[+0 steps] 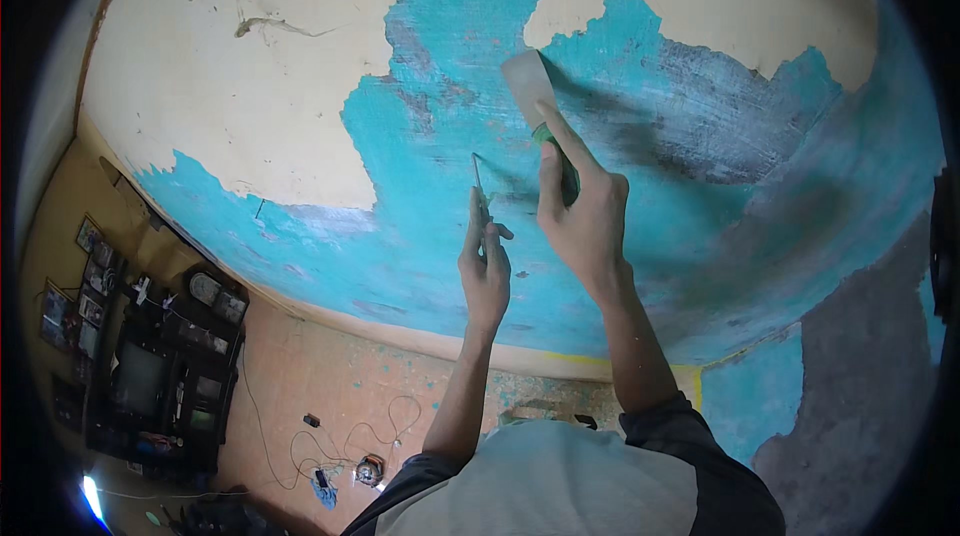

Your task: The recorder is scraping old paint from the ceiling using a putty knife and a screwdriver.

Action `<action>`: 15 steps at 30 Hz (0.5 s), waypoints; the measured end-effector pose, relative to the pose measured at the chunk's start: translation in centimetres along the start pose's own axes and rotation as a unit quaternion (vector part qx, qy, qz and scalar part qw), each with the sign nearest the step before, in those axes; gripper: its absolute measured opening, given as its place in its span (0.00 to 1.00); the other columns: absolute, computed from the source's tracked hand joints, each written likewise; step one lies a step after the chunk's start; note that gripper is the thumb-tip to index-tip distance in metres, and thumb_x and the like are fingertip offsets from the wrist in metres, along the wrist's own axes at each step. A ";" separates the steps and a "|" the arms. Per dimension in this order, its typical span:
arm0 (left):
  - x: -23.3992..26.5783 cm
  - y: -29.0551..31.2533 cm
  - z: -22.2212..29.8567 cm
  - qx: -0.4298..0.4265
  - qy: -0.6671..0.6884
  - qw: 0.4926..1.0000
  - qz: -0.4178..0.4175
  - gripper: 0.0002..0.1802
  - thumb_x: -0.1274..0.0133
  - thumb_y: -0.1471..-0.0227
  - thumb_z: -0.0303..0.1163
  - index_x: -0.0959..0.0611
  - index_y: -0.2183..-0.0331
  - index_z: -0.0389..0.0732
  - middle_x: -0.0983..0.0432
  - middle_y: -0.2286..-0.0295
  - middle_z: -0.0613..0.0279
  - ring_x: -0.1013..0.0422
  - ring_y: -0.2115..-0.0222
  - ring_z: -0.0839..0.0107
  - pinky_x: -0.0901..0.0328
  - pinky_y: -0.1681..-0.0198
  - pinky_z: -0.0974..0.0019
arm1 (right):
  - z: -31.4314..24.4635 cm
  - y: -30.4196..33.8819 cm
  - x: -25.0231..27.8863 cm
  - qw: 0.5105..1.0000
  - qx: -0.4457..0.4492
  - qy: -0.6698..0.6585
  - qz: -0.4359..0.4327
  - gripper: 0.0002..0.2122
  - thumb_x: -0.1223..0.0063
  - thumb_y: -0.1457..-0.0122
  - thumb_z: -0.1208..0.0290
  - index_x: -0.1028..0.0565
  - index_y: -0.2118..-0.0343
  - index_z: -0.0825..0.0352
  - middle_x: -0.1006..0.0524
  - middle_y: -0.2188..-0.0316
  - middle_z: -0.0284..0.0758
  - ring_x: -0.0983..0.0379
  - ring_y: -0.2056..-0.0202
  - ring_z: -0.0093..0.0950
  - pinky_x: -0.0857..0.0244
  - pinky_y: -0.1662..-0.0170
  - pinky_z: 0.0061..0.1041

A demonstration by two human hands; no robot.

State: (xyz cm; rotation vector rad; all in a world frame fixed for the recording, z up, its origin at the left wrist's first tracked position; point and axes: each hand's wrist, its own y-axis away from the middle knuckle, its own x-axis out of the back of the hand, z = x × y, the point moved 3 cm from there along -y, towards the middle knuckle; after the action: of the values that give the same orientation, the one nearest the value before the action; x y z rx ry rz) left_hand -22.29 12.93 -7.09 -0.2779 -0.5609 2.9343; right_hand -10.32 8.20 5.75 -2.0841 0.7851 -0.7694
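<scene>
My right hand is closed round the green handle of a putty knife. Its wide, pale blade lies at the wall, close to the ragged edge of the cream paint, and my index finger stretches along it. Lower and to the left, my left hand grips a thin metal tool that points up at the turquoise surface. That tool shows edge-on, so its exact kind cannot be told. Grey, scuffed patches show in the turquoise right of the putty knife.
Paint flakes litter the floor below the wall. Cables and a small round device lie at the lower left. A dark cabinet with a television stands at the far left. Bare grey wall shows at right.
</scene>
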 end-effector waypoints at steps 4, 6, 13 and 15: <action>0.5 -0.3 -0.2 -0.001 -0.005 1.000 -0.006 0.29 0.60 0.28 0.31 0.40 0.30 0.41 0.28 0.70 0.68 0.46 0.79 0.85 0.46 0.78 0.77 | 0.1 0.6 -0.2 0.998 -0.046 0.017 -0.030 0.19 0.50 0.32 0.78 0.25 0.39 0.62 0.24 0.79 0.41 0.36 0.81 0.13 0.41 0.78 0.22; 0.6 -0.3 -0.6 -0.005 -0.009 1.000 -0.010 0.29 0.60 0.28 0.31 0.40 0.30 0.41 0.28 0.70 0.68 0.46 0.79 0.85 0.46 0.78 0.77 | -0.6 -0.9 -0.6 1.000 -0.009 0.002 -0.011 0.19 0.50 0.33 0.79 0.25 0.39 0.63 0.27 0.82 0.39 0.39 0.80 0.12 0.44 0.78 0.20; 1.0 -0.3 -0.1 0.006 -0.019 1.000 -0.009 0.29 0.60 0.28 0.30 0.40 0.30 0.41 0.28 0.71 0.68 0.46 0.79 0.85 0.46 0.78 0.77 | -0.1 0.5 -1.1 1.000 -0.007 -0.004 -0.007 0.20 0.49 0.33 0.79 0.28 0.38 0.67 0.23 0.81 0.43 0.25 0.83 0.21 0.38 0.79 0.24; 0.9 -0.3 0.1 0.009 -0.024 1.000 -0.015 0.29 0.60 0.28 0.31 0.40 0.30 0.42 0.28 0.71 0.68 0.46 0.79 0.85 0.46 0.78 0.77 | 0.0 0.6 -0.8 0.999 -0.034 -0.017 -0.011 0.20 0.49 0.33 0.78 0.28 0.38 0.66 0.22 0.79 0.45 0.25 0.82 0.20 0.38 0.79 0.25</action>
State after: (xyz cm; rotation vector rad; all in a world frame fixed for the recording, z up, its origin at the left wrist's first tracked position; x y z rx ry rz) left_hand -23.15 13.29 -6.99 -0.1959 -0.5413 2.9223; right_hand -10.94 8.47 5.08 -2.1643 0.7799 -0.7274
